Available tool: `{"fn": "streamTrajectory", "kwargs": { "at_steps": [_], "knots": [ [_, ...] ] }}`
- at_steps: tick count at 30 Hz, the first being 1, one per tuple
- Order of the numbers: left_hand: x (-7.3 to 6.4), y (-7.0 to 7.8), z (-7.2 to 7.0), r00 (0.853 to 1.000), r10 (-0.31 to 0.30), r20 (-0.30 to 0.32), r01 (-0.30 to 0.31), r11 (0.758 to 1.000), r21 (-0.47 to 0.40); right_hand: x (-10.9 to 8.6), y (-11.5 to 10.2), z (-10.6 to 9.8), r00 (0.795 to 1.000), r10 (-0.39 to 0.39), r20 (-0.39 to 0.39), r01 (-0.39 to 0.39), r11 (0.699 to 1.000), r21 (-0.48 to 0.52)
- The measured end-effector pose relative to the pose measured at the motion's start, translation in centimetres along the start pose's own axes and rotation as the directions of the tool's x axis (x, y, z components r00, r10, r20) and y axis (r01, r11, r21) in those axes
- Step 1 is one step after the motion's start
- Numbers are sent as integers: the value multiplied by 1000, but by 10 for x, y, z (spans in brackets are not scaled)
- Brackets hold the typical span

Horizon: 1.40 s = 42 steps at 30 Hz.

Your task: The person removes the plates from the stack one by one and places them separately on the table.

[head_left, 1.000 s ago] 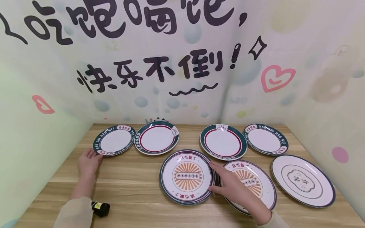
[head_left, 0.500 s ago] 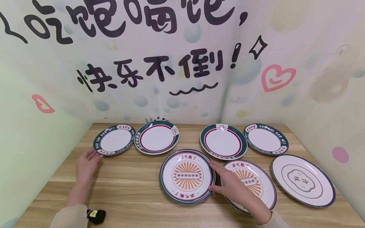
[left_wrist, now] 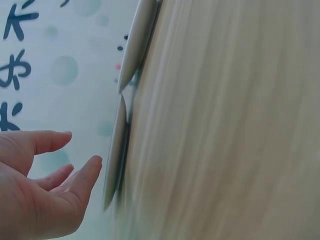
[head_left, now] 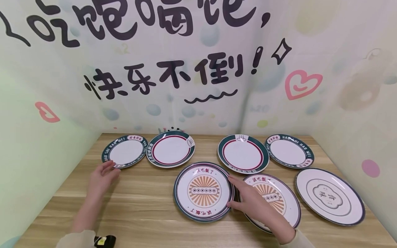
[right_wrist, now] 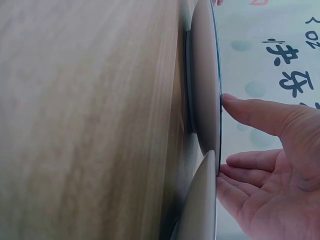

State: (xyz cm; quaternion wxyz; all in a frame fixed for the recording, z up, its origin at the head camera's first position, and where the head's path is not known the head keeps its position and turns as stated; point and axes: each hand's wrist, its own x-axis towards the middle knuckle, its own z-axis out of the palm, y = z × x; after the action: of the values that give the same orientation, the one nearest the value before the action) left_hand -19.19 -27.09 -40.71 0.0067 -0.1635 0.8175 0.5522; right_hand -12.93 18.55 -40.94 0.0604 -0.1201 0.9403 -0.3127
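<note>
My left hand (head_left: 101,179) is over the near edge of the far-left plate (head_left: 124,151), which has a dark green lettered rim. In the left wrist view, its loosely bent fingers (left_wrist: 85,182) stand slightly apart from the plate's edge. My right hand (head_left: 252,201) touches the right rim of the middle plate (head_left: 204,215), which carries an orange sunburst. Its thumb and fingers are spread along that rim, as the right wrist view also shows. Beneath this hand lies a second sunburst plate (head_left: 288,203), partly hidden by the hand and forearm.
Green-rimmed plates with a red inner ring (head_left: 170,150) (head_left: 243,154) lie at the back. At the back right is another lettered plate (head_left: 288,151), with a white plate (head_left: 330,197) nearer. Wooden table (head_left: 139,206) surface shows front left; a printed curtain (head_left: 173,110) hangs behind.
My left hand first drew back slightly from the far-left plate's lower left edge, then shifted right, rising over its near rim. The right hand and the plates have stayed in place.
</note>
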Motion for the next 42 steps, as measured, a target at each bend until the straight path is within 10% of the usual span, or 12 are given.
{"fn": "streamTrajectory", "kwargs": {
  "at_steps": [12,26,37,42],
  "knots": [
    [-19,14,29,981,63,181,-65,998,8,0,-2,-1,1000,-2,-4,2,1000,1],
    [-40,22,74,927,169,333,-167,985,-34,-2,-2,-2,1000,-8,-10,8,1000,-15],
    [-54,25,110,815,221,536,-205,975,-90,0,-1,-1,1000,-3,-9,2,1000,-12],
    [-55,27,126,851,152,502,-175,985,-1,0,-1,0,1000,10,-9,-10,1000,-5]
  ]
}}
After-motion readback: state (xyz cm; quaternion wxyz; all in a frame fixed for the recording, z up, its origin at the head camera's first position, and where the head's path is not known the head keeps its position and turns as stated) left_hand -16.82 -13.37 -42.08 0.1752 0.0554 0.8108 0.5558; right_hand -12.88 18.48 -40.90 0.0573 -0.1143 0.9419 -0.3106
